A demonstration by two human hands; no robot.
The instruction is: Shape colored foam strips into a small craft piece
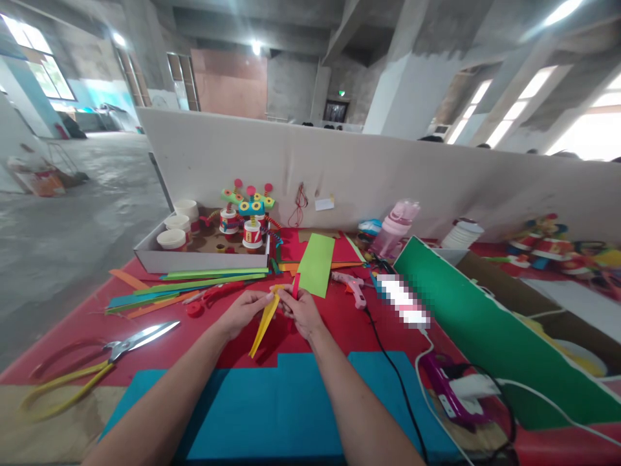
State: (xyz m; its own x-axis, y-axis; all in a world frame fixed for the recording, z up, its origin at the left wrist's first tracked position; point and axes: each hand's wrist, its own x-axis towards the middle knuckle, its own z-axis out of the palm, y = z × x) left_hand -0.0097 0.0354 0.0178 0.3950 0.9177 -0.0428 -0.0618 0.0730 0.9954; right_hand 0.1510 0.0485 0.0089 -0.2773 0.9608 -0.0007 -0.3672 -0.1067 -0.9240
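Observation:
Above the front of the red table, my two hands meet in a pinch. My left hand (pixel 245 312) is closed on the upper end of a yellow paper strip (pixel 262 331), which looks folded lengthwise and hangs down toward me. Closed beside it, my right hand (pixel 305 312) grips a red paper strip (pixel 296 283) that sticks up past the fingers, and its fingertips press on the yellow strip's top end. How the two strips meet is hidden by the fingers. Blue paper sheets (pixel 242 414) lie under my forearms.
Large scissors (pixel 116 349) lie open at left, near coloured paper strips (pixel 194 285). Behind, a white box (pixel 204 262) holds paper cups and cup figures. A pink glue gun (pixel 352 288), its black cord, a purple power strip (pixel 444 388) and a green-sided box (pixel 466 330) occupy the right.

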